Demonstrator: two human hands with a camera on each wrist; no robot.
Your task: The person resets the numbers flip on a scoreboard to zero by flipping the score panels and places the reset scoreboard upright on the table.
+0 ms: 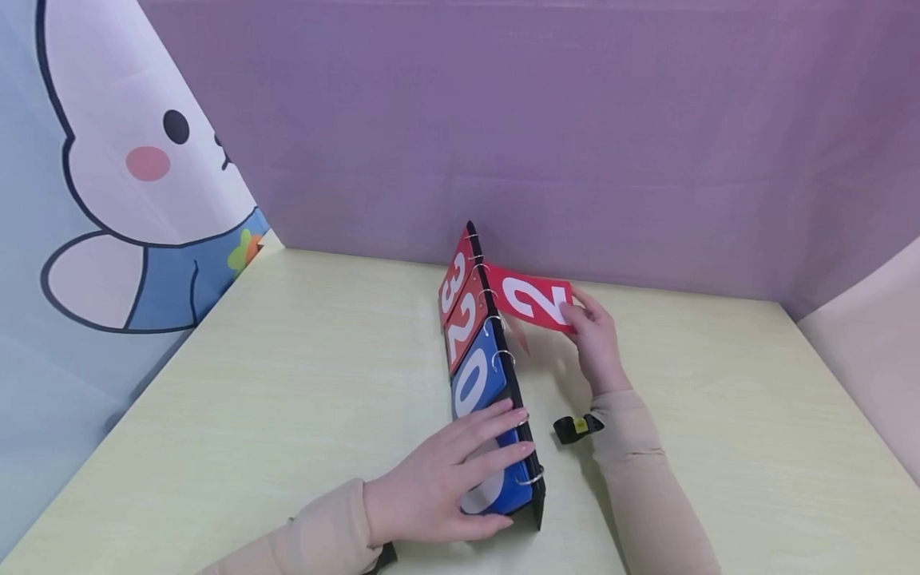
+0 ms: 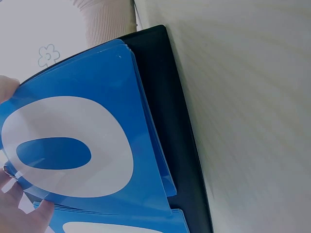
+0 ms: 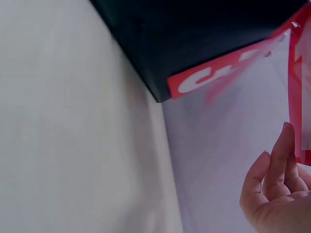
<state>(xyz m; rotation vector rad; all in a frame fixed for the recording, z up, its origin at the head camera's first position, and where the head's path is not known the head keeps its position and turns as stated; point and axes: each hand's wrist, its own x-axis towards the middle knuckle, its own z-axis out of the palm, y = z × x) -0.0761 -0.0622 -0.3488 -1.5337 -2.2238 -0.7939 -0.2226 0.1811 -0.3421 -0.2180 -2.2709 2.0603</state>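
A flip scoreboard [image 1: 537, 503] with a black stand and ringed number cards stands lengthwise before me. Its left face shows a red 3, a red 2 and blue cards with 0 [image 2: 116, 73]. My left hand [image 1: 438, 471] holds the near end, thumb at the side edge and fingers spread across to the top rail. On the far right side, my right hand [image 1: 596, 339] pinches the free end of a red card with a white 2 [image 1: 532, 299], lifted out from its rings. Under it hangs another red card [image 3: 218, 90], blurred in the right wrist view.
The pale table [image 1: 755, 415] reaches back to a purple cloth backdrop [image 1: 503, 120]. A cloth with a cartoon figure [image 1: 108, 160] hangs at left. A small black device with a yellow label [image 1: 577, 429] is at my right wrist.
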